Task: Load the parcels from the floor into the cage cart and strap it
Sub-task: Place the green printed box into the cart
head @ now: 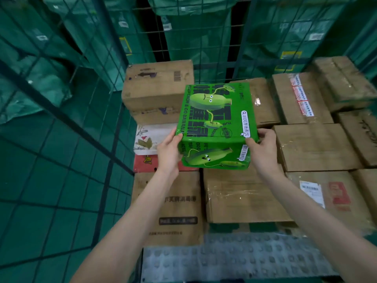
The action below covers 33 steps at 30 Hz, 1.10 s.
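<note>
A bright green box point(216, 119) printed with cartoon bananas hangs in the air inside the cage cart point(67, 123), above a layer of brown cardboard parcels. My left hand point(169, 152) grips its near left corner, thumb on top. My right hand point(263, 148) grips the near right corner, fingers curled round the edge. The box tilts with its top face toward me. Under it lie a white parcel point(149, 139) with leaf prints and a red parcel point(144, 163).
Brown cartons fill the cart floor: a tall one point(157, 88) at the back left, several flat ones point(314, 146) on the right, one point(179, 209) at the front. Green wire mesh walls stand left and behind. A studded grey metal plate point(234, 256) lies at the front edge.
</note>
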Each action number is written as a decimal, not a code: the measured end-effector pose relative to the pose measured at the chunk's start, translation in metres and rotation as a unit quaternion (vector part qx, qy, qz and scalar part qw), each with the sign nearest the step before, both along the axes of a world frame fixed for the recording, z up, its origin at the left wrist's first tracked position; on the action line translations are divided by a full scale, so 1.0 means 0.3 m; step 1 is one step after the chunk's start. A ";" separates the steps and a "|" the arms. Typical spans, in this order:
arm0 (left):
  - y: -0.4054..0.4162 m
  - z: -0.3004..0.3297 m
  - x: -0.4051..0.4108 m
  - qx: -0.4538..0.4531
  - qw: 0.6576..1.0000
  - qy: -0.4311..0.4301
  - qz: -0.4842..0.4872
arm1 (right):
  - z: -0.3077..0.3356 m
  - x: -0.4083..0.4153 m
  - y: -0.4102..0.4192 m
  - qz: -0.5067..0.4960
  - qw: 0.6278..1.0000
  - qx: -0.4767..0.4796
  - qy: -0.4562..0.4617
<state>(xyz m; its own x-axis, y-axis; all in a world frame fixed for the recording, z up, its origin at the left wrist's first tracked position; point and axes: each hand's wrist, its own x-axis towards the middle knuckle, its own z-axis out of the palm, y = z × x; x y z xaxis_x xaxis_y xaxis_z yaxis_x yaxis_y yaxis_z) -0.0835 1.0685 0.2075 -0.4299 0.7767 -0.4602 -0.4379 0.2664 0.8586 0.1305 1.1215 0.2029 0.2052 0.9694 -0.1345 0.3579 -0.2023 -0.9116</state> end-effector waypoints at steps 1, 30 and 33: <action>0.035 -0.010 0.016 0.001 1.000 0.000 -0.002 | -0.004 0.015 0.030 -0.007 1.000 0.001 -0.003; 0.636 -0.349 0.116 -0.065 0.974 0.205 -0.077 | -0.381 0.132 0.734 0.039 0.977 -0.099 0.185; 0.650 -0.353 0.116 -0.079 0.915 0.374 -0.130 | -0.402 0.158 0.763 -0.008 0.965 -0.163 0.207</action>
<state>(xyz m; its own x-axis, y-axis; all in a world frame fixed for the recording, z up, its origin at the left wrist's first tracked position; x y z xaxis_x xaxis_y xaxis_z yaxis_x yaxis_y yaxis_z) -0.0488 1.2636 0.1017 -0.4800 0.8469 -0.2287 0.3521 0.4248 0.8340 0.1780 1.3503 0.0824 0.0836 0.8585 -0.5060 -0.0290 -0.5055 -0.8624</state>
